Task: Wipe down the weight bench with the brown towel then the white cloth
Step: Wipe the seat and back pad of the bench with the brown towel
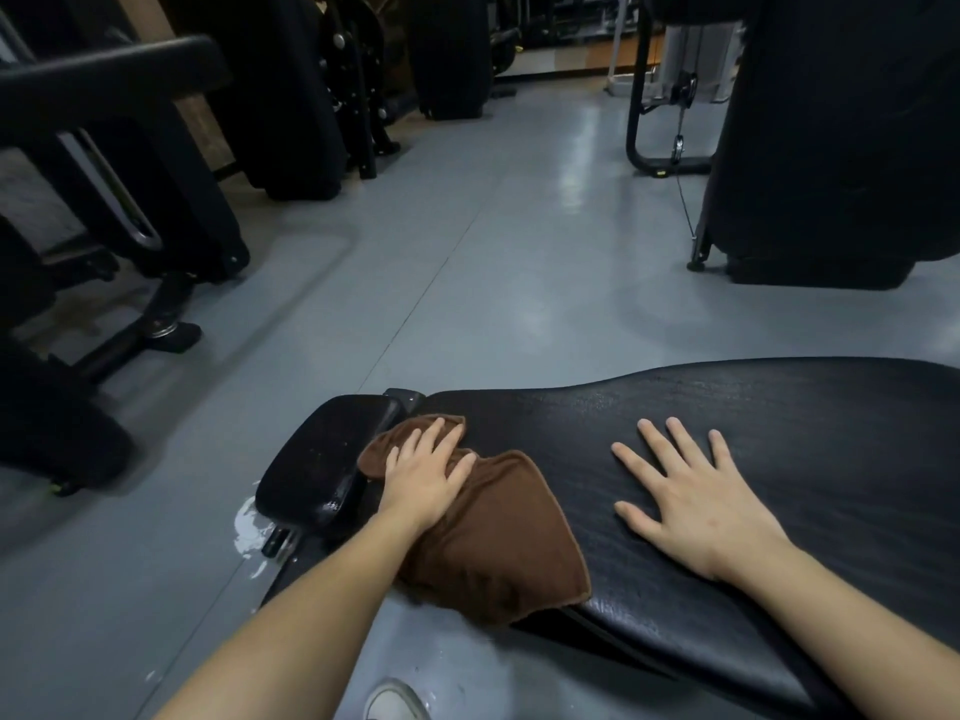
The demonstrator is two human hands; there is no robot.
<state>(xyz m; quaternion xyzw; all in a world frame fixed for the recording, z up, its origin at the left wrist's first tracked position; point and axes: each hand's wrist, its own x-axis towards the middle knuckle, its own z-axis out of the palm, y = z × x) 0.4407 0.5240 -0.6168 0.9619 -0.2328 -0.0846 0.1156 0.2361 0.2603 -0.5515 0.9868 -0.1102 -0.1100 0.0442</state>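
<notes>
Brown towel pressed to the bench, other hand bracing.

The left hand (423, 472) lies flat, fingers straight, on the brown towel (488, 537) near the seat pad (322, 459), pushing it to wipe; the right hand (691, 496) rests spread and empty on the bench (805, 423), likely for balance. No white cloth shows.

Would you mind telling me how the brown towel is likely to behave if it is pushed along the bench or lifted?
The brown terry towel looks soft and floppy: it bunches under the left hand and droops over the black padded bench edge. Pushed, it would probably slide yet wrinkle. Lifted, it would likely hang limp.
</notes>
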